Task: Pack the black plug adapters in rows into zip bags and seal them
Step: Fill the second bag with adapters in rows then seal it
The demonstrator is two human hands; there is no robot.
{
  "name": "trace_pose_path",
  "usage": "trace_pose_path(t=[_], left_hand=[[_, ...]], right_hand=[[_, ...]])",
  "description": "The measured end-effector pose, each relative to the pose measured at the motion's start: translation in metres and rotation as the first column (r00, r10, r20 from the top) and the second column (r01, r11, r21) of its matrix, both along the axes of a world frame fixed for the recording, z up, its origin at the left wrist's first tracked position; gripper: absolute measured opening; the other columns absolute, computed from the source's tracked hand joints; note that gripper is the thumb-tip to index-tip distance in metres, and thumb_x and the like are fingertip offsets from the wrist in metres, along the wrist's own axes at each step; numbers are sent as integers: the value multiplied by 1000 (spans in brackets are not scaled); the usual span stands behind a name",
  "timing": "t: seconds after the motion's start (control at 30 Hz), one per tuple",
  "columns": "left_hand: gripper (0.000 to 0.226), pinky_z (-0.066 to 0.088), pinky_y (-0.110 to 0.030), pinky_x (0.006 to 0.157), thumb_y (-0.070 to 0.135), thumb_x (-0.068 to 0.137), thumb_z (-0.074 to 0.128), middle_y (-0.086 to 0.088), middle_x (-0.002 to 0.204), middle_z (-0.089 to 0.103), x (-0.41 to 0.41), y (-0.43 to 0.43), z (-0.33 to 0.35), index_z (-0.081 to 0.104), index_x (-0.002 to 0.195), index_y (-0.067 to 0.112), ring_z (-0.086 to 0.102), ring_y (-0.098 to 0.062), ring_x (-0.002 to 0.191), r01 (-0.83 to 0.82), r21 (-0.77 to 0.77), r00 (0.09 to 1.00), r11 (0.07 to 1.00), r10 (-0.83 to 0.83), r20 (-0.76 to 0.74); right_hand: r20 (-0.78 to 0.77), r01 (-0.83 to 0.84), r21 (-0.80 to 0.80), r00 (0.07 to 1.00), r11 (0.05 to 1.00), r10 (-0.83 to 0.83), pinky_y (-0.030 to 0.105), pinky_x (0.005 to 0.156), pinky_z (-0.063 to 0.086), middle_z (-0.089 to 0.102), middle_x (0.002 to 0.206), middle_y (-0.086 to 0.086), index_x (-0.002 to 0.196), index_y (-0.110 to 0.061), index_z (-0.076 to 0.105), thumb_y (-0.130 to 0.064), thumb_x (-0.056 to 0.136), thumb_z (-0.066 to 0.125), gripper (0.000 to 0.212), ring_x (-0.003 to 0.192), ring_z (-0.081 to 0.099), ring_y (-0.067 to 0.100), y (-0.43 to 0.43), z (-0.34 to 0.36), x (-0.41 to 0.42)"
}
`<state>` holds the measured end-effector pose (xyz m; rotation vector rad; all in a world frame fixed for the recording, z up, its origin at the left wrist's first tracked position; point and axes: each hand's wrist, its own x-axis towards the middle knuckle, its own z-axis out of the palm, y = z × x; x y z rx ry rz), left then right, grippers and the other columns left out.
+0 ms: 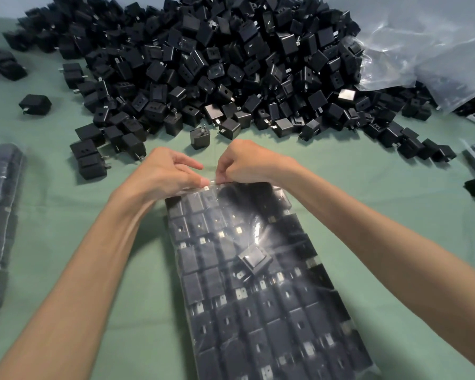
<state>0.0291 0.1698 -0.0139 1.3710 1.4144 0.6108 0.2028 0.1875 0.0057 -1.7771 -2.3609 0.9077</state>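
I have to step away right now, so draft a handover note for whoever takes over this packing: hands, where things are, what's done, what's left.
Left hand and right hand both pinch the top edge of the bag, near its left corner.
The bag lies on the cloth, filled with rows of adapters; one askew adapter sits over the rows.
Done: this bag is filled; packed bags lie at far left.
Left: close the zip along the top (how far it is shut cannot be told), then bag the loose pile beyond the hands. Clear plastic lies at upper right.
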Motion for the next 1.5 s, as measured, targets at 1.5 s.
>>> trace_pose_path(t=[1.5], left_hand=[[16,37,-22,63,32,83,74,11,71,67,-22,5,3,73,67,28,57,-5,73,196,49,911,979,-163,-378]], right_hand=[[65,-12,-46,998,999,15,27,84,47,66,85,-7,100,-14,74,-20,90,66,15,86,58,13,1,6,23]])
